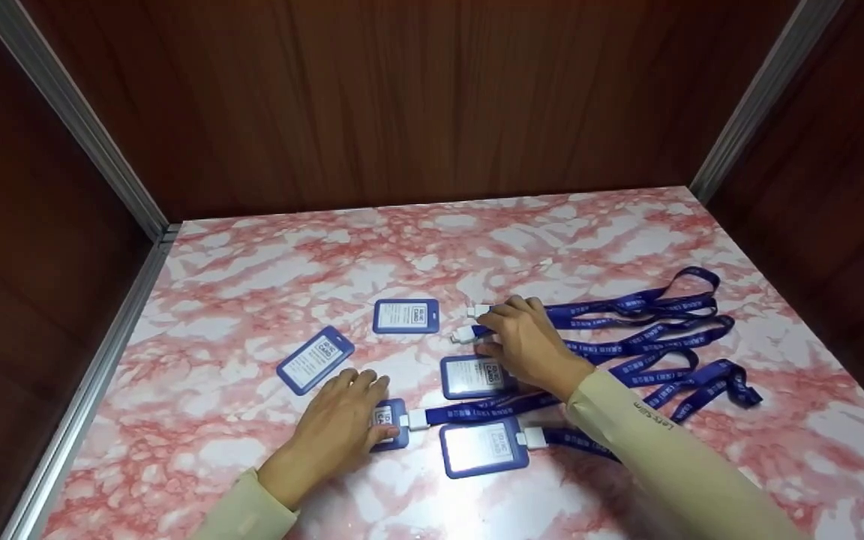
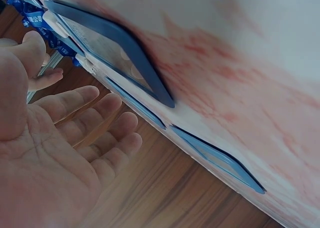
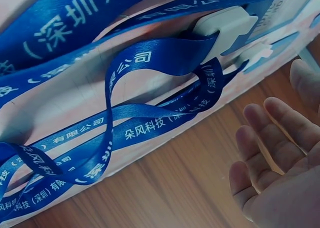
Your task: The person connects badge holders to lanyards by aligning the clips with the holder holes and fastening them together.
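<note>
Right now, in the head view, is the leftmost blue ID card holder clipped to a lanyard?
No, the leftmost blue ID card holder lies loose on the marbled tabletop, with nothing fastened to it.

Fine badge print (image 1: 395, 316) illegibly small

The head view looks forward and down across the tabletop (image 1: 312, 255) to its far edge; both tilted wrist views sit closer and share blue lanyards (image 3: 170, 55).
</note>
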Demonstrator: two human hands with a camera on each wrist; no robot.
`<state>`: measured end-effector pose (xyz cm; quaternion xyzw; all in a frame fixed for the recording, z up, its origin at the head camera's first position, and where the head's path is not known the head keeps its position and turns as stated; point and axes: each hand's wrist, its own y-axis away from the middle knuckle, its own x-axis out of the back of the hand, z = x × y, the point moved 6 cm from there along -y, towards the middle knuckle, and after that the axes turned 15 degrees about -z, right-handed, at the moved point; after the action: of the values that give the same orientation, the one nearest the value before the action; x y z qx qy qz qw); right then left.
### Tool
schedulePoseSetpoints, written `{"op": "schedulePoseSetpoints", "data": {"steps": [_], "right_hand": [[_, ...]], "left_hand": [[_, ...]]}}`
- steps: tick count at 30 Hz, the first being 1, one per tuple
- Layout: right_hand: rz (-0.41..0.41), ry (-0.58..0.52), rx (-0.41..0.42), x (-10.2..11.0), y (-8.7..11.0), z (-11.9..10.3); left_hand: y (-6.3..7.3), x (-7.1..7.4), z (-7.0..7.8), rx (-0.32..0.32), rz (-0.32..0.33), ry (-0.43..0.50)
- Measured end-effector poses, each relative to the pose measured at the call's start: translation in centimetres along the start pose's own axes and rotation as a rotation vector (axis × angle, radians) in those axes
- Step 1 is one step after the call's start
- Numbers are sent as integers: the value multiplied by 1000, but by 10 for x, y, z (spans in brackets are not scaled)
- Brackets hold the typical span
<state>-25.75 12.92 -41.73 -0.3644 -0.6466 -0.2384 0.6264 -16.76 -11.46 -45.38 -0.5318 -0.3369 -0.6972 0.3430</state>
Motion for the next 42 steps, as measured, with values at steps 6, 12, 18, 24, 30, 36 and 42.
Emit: {"op": "schedulePoseSetpoints", "data": {"steps": [6,12,18,24,30,36,42], "right_hand": [[-10,-8,-1,-2,-4,-1],[-30,-29,-20,-7,-9,-1],[-19,-23,-11,-10,-13,-4],[-17,-2,3,-12,-15,-7],[-28,-5,-9,-14,-18,-7],[-31,4,-15,-17,-20,-5],[-47,4,-19,-21,-23,-4]], "left_hand": [[0,0,0,1,-6,11],[1,-1,-1,3,-8,13],[2,-1,-1,0,-6,5],[1,-2,-1,0,-8,-10],[1,-2,-2,4,-15,-1],[1,-3,-2,6,-22,9],[1,-3,-2,9,-21,24]]}}
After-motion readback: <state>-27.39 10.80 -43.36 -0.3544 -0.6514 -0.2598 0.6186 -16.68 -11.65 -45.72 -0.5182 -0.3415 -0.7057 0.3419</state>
